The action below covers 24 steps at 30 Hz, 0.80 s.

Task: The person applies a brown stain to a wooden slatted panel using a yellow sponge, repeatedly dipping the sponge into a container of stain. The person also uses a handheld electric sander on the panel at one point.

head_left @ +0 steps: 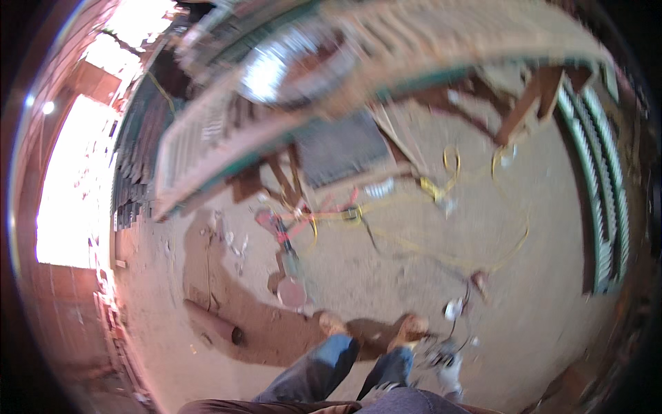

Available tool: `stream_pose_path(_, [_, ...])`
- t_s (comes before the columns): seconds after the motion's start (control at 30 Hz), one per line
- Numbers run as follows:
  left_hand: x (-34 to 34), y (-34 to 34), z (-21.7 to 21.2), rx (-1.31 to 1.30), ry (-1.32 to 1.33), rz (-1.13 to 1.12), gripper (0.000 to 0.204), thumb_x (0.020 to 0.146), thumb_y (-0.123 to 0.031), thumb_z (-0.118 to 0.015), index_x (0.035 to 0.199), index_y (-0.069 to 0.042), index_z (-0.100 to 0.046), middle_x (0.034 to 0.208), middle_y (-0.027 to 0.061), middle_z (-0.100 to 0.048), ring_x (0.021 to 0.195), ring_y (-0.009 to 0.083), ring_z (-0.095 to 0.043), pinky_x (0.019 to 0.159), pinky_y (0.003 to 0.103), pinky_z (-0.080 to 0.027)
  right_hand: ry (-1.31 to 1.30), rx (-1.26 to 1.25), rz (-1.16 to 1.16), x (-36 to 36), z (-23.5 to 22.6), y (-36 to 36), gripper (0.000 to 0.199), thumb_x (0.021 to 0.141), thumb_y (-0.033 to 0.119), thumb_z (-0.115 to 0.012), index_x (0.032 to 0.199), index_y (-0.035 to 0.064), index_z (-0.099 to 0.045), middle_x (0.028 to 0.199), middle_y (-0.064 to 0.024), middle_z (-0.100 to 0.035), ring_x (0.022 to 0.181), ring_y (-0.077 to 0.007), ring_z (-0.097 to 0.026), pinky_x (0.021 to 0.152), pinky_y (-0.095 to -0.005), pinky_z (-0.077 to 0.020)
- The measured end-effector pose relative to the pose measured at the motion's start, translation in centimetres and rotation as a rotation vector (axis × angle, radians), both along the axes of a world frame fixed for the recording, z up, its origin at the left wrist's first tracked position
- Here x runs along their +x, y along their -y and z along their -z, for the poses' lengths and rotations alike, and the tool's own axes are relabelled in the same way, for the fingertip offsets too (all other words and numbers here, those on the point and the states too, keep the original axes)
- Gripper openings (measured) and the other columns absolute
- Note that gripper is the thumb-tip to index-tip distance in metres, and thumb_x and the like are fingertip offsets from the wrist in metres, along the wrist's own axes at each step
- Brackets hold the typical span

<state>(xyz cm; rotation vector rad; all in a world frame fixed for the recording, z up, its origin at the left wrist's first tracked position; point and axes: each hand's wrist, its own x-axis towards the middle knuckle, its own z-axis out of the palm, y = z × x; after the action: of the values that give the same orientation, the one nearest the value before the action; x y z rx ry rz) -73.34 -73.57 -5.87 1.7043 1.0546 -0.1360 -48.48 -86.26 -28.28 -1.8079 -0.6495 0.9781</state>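
Note:
Motion blurs the lower edge. A white and dark shape (448, 372) beside my right leg looks like my gloved right hand, but its fingers cannot be made out. Between my legs lies a smaller pale patch (380, 391) that may be part of my left hand; what either holds is unclear. My boots (412, 326) stand on the dusty floor, with a thin dark cord (467, 303) and a white object (453, 309) near the right one. Farther forward lies a red and black tool (274, 224), with a reddish round disc (292, 292) nearer me.
A long slatted panel (207, 141) rests on wooden supports (527, 103) ahead, bearing a shiny round metal basin (296, 69). Beneath is a dark board (345, 148). Yellow cord (400, 238) loops over the floor. A brown tube (214, 321) lies left; green-and-white slatted panels (598, 193) stand right.

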Motion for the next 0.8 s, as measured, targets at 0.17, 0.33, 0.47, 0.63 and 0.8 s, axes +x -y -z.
stream_pose_path(0.17, [-5.3, -4.9, -6.2, -0.012, 0.126, -0.402, 0.081, 0.068, -0.046, -0.078, 0.14, -0.02, -0.053, 0.147, 0.0091, -0.047, 0.137, 0.0362, -0.042, 0.109, 0.06, -0.034, -0.12, -0.02, -0.719, -4.8, -24.7, -10.8, 0.055, 0.069, 0.009, -0.08, 0.12, 0.0025, -0.06, 0.111, -0.0083, -0.066, 0.097, -0.019, -0.065, 0.083, -0.0349, -0.0539])
stream_pose_path(0.33, [-9.5, -12.4, -16.9, 0.342, 0.477, -0.387, 0.083, 0.067, -0.046, -0.079, 0.14, -0.018, -0.052, 0.147, 0.0097, -0.047, 0.137, 0.0362, -0.042, 0.111, 0.059, -0.034, 0.271, 0.201, -1.113, -7.4, -52.2, -19.7, 0.052, 0.079, 0.015, -0.078, 0.126, 0.0034, -0.059, 0.12, -0.0088, -0.063, 0.106, -0.0226, -0.062, 0.091, -0.0389, -0.0509])
stream_pose_path(0.47, [-12.0, -20.0, -32.6, 0.769, 0.522, 0.164, 0.071, 0.07, -0.035, -0.083, 0.131, -0.007, -0.058, 0.136, 0.0119, -0.056, 0.128, 0.0318, -0.053, 0.11, 0.051, -0.038, 0.007, 0.195, -1.027, -9.2, -68.0, -24.8, 0.059, 0.076, 0.012, -0.079, 0.129, 0.0024, -0.056, 0.126, -0.0108, -0.062, 0.109, -0.0227, -0.062, 0.094, -0.0385, -0.0509])
stream_pose_path(0.63, [-11.4, -20.5, -47.4, -0.269, 0.71, -0.128, 0.074, 0.072, -0.028, -0.083, 0.136, -0.007, -0.053, 0.129, 0.0124, -0.063, 0.121, 0.0236, -0.059, 0.105, 0.039, -0.043, -0.476, 0.271, -0.827, -9.7, -76.1, -34.0, 0.087, 0.074, 0.006, -0.078, 0.149, -0.0001, -0.035, 0.139, -0.0156, -0.054, 0.13, -0.0264, -0.051, 0.111, -0.0389, -0.0395])
stream_pose_path(0.8, [-8.6, -21.7, -46.3, 0.118, 0.593, -0.61, 0.065, 0.073, -0.034, -0.077, 0.126, -0.002, -0.056, 0.118, 0.0191, -0.066, 0.113, 0.0312, -0.063, 0.095, 0.042, -0.049, -0.239, 0.362, -0.183, -14.6, -75.3, -39.5, 0.074, 0.096, 0.02, -0.067, 0.155, 0.0057, -0.025, 0.127, -0.0101, -0.052, 0.106, -0.0158, -0.059, 0.08, -0.0288, -0.056])
